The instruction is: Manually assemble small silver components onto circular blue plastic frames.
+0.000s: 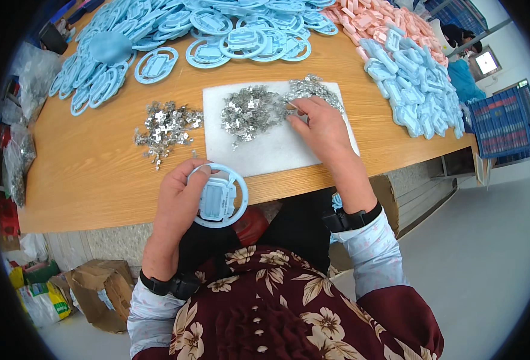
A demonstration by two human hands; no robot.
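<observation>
At far left, a heap of light-blue plastic rings [241, 41] spreads from the table's far left corner along its far edge, a single ring lying loose at its front. Nearer, left of centre, a pile of small metal pieces [168, 127] lies directly on the table [97, 186].

The left hand [184, 193] is clamped on the left rim of one blue ring-shaped part [218, 198], thumb uppermost, holding it tilted over the table's near edge. This part is probably light, stiff and rather smooth; the outer rim gives the surest hold and leaves the central frame uncovered, while thin spokes could snap if bent.

At centre, a white sheet [277, 161] lies just back from the near edge, bearing a metal pile [250, 114] on its left half and a second metal pile [310, 87] at its far right corner. The right hand [325, 126] is between these, thumb and forefinger close together; whether they grip a piece cannot be told, and the hand partly covers the second pile.

At right, pink plastic parts [391, 27] fill the far right corner, with blue elongated parts [414, 93] before them toward the right edge.
</observation>
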